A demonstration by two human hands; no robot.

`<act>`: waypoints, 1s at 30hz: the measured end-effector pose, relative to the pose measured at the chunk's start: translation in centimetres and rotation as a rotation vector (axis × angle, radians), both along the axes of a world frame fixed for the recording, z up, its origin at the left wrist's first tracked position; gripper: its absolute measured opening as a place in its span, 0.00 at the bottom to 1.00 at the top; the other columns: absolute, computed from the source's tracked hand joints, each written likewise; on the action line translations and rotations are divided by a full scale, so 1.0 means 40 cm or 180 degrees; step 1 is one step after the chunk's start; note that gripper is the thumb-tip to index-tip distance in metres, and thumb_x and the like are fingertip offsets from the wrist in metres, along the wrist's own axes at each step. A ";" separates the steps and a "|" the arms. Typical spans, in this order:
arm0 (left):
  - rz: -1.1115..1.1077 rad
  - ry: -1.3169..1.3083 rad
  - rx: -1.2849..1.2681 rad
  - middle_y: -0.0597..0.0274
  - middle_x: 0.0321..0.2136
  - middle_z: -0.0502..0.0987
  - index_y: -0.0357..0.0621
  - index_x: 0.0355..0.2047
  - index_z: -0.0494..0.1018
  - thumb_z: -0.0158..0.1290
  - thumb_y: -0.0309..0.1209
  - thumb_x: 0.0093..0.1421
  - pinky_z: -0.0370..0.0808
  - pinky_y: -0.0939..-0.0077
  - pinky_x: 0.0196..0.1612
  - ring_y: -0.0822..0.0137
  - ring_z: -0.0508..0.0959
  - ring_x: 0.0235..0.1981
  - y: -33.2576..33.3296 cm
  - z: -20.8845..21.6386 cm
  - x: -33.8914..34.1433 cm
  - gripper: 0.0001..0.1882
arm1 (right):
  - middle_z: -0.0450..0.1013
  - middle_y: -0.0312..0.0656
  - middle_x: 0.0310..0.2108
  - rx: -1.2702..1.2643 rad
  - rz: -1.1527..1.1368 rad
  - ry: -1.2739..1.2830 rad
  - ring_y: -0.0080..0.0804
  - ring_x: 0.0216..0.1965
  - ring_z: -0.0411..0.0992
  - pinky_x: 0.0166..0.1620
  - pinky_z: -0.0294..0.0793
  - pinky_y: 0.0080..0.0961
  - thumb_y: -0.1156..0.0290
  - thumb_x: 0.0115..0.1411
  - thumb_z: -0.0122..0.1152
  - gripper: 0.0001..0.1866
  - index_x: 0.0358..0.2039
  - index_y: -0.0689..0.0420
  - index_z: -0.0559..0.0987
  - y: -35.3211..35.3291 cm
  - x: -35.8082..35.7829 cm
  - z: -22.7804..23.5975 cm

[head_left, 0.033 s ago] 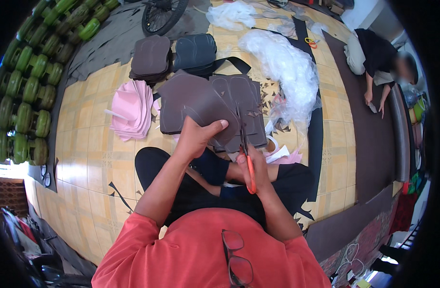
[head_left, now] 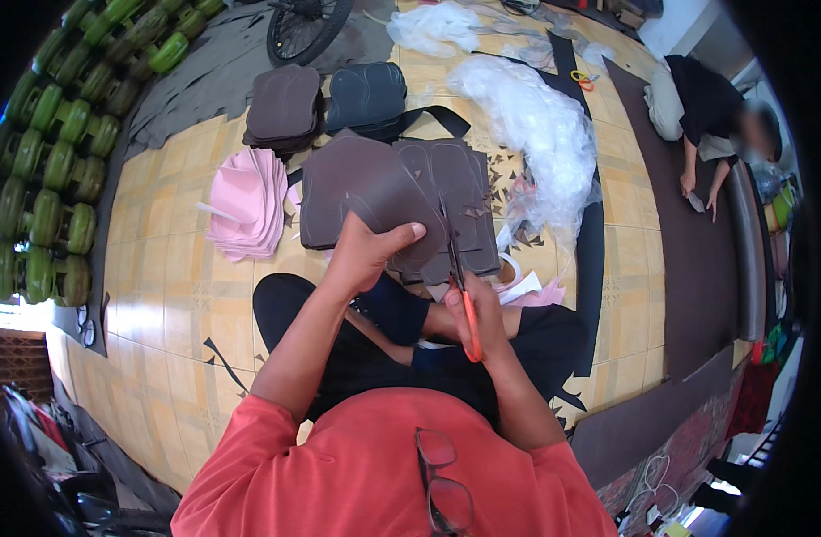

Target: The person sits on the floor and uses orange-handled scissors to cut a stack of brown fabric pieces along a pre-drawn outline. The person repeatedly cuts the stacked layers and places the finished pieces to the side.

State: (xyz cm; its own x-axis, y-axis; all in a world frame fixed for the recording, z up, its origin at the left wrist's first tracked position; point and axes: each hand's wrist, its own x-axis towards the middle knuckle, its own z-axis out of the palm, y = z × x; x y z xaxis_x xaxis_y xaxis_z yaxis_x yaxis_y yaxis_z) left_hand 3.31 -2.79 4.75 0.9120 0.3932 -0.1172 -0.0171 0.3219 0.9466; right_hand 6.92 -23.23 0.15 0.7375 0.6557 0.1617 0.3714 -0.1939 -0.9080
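Brown sheet (head_left: 365, 174), centre: pinched by left hand (head_left: 367, 255), right hand (head_left: 488, 315) gripping scissors (head_left: 459, 279); trimming seemingly unfinished. Scraps (head_left: 497, 175), right of centre: already cut.

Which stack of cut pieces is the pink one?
The leftmost stack, left of the brown sheet in the left hand. Only it is pink; the back-left stack is brown, the back-right stack dark blue-grey.

This looks like a cutting workshop, with orange-handled metal scissors (head_left: 468, 309), stacked flat dark-brown pieces (head_left: 283, 97) and, right, a long dark-brown roll (head_left: 748, 255).
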 end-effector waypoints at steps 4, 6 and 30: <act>-0.0190 -0.0050 0.0231 0.61 0.42 0.75 0.34 0.51 0.69 0.62 0.22 0.50 0.71 0.73 0.48 0.69 0.74 0.44 0.038 -0.003 0.007 0.27 | 0.66 0.39 0.17 0.0048 0.0124 0.0290 0.28 0.20 0.66 0.26 0.64 0.24 0.54 0.66 0.48 0.21 0.28 0.61 0.72 -0.010 0.001 0.004; -0.0361 0.0059 0.0493 0.61 0.43 0.74 0.35 0.53 0.68 0.62 0.22 0.50 0.70 0.72 0.50 0.69 0.73 0.45 0.046 -0.013 0.007 0.28 | 0.66 0.38 0.17 0.0041 -0.0021 0.1187 0.25 0.19 0.66 0.24 0.64 0.21 0.55 0.65 0.50 0.20 0.27 0.61 0.71 -0.011 -0.002 0.015; -0.0369 0.0420 0.0664 0.64 0.36 0.76 0.34 0.48 0.69 0.46 0.31 0.67 0.72 0.79 0.42 0.78 0.73 0.36 0.040 0.007 -0.039 0.15 | 0.68 0.48 0.26 0.0088 -0.0193 -0.0155 0.40 0.28 0.69 0.34 0.68 0.32 0.54 0.64 0.50 0.22 0.37 0.65 0.70 0.047 0.040 0.006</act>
